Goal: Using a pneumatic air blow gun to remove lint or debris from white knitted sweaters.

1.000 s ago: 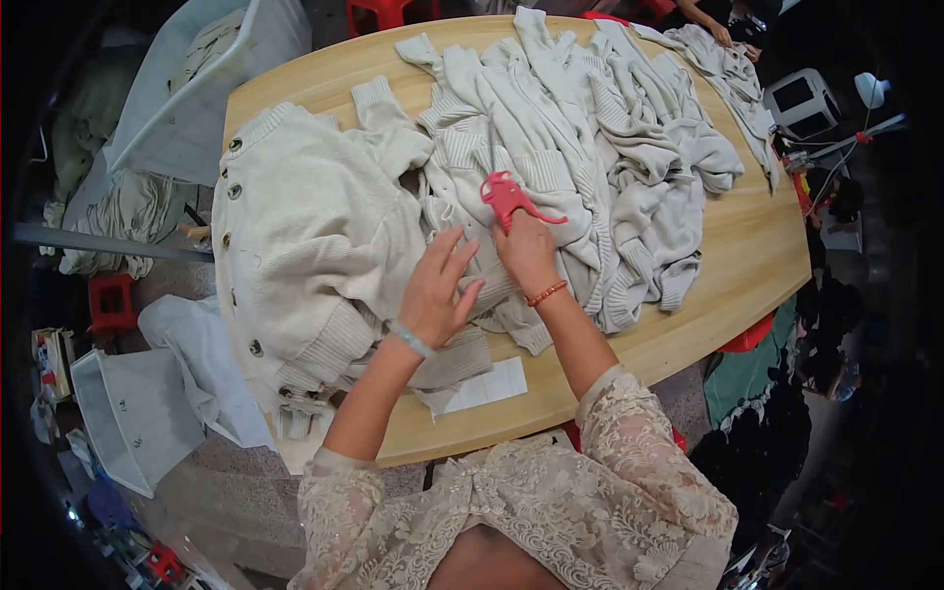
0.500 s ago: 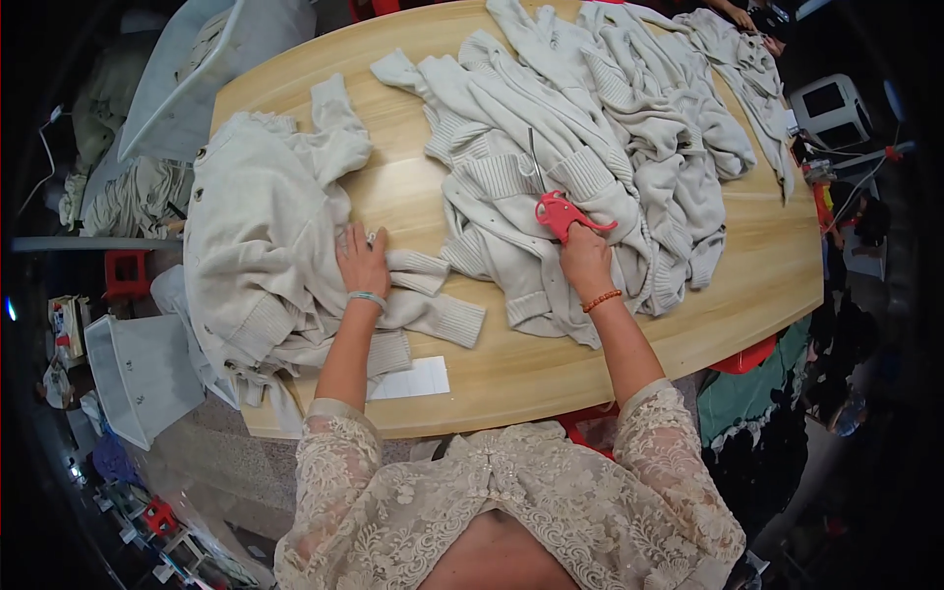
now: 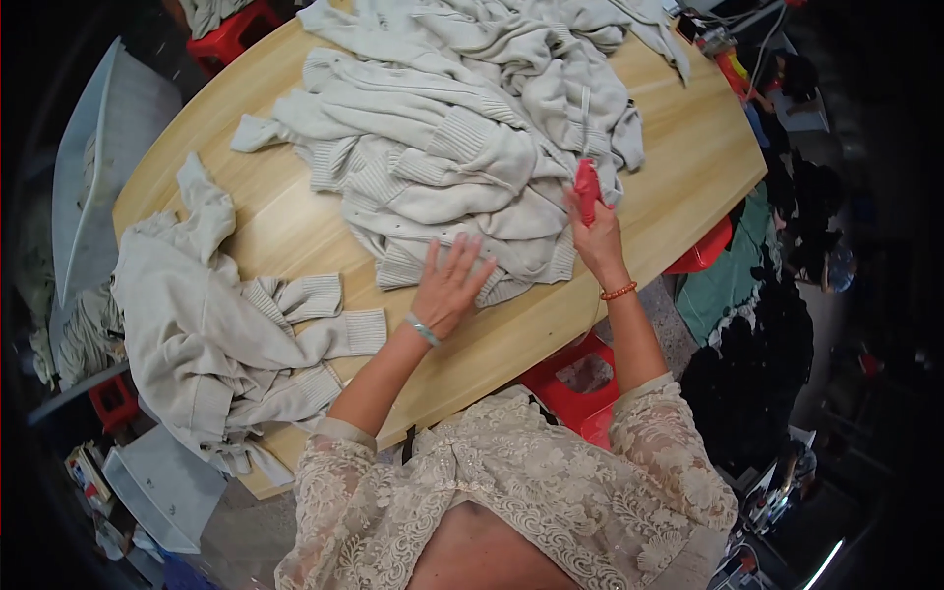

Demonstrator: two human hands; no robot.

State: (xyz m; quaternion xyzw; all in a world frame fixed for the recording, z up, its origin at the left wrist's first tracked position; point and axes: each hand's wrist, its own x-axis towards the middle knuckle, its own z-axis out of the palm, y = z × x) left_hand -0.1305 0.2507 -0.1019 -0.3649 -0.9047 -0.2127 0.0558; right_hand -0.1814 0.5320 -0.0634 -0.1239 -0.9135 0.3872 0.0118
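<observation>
Pale wood grain runs across the broad table (image 3: 678, 211), its edge bowed by the fisheye lens; clock directions are read from its middle, with twelve away from the person. On the floor around it, one red plastic stool (image 3: 234, 37) shows at half past ten and another red stool (image 3: 562, 385) at half past four, close to the person. At half past nine leans a whitish plastic bin (image 3: 116, 123), and at half past seven lies a smaller pale bin (image 3: 167, 484). Off the three o'clock edge is a green cloth (image 3: 728, 264), with a heap of black fabric (image 3: 747, 379) around four.

A large heap of cream knitted sweaters (image 3: 423, 147) covers the table's twelve o'clock side, ribbed hems and cuffs tangled together. Apart from it, between eight and nine, lies a single cream sweater (image 3: 182, 329), its sleeves pointing inward.

At the heap's six o'clock edge is the left hand (image 3: 454, 285), fingers spread and grasping nothing; whether they press on the knit, I cannot tell. At the heap's four o'clock side, the right hand (image 3: 598, 241) has its fingers wrapped around a red-handled tool (image 3: 587, 189), whose slim metal shaft points toward twelve, over the garments.
</observation>
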